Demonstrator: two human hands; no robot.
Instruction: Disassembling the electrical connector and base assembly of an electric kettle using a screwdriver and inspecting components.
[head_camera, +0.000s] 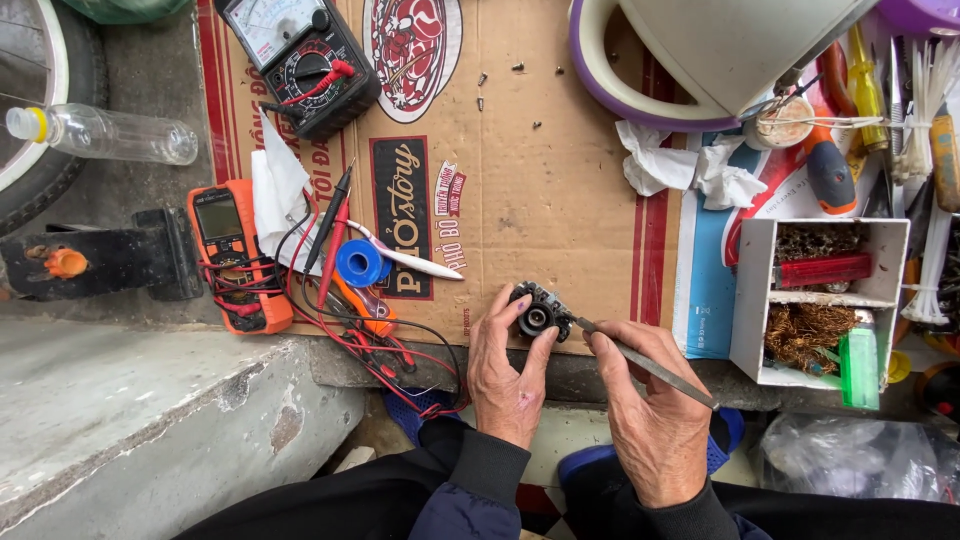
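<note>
Small black round part (538, 316) sits at near edge of cardboard sheet (560, 200), pinched in your left hand (508, 372), fingers curled round it. Your right hand (650, 410) closed on thin metal tool (645, 362), tip touching part's right side. Cardboard printed with dark upright label left of part, red oval emblem at far edge, red stripe down right edge. Blue tape roll (360, 263) left of part, orange multimeter (232, 252) beyond it, black analogue meter (300, 60) at far left corner. White divided box (825, 300) off right edge, green lighter (858, 365) inside.
</note>
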